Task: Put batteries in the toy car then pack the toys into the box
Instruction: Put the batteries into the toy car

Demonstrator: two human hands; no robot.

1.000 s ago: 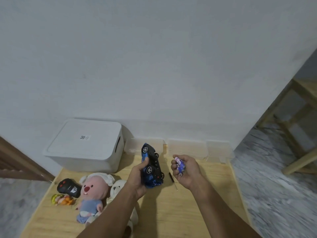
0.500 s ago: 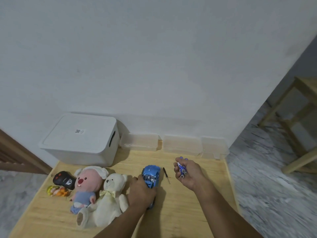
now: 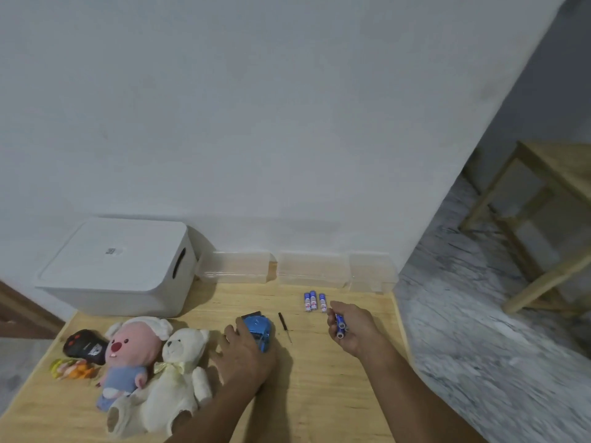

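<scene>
A blue toy car (image 3: 259, 327) stands on its wheels on the wooden table (image 3: 319, 394). My left hand (image 3: 246, 356) lies over its rear half, fingers and thumb round its sides. My right hand (image 3: 351, 330) grips a few blue batteries (image 3: 340, 324), a little above the table to the right. Three more batteries (image 3: 314, 301) lie side by side just beyond that hand. A small dark screwdriver (image 3: 284, 326) lies between the car and my right hand. The white box (image 3: 118, 266) sits at the back left with its lid on.
Left of the car lie a white teddy bear (image 3: 174, 375), a pink plush (image 3: 128, 350), a black remote control (image 3: 84, 346) and a small orange toy (image 3: 68, 369). Clear plastic containers (image 3: 313, 270) line the wall. A wooden stool (image 3: 543, 225) stands beyond the table's right edge.
My left hand turned the car over from upside down in the air and set it on the table. Three batteries now lie on the table, and my right hand has pulled back.
</scene>
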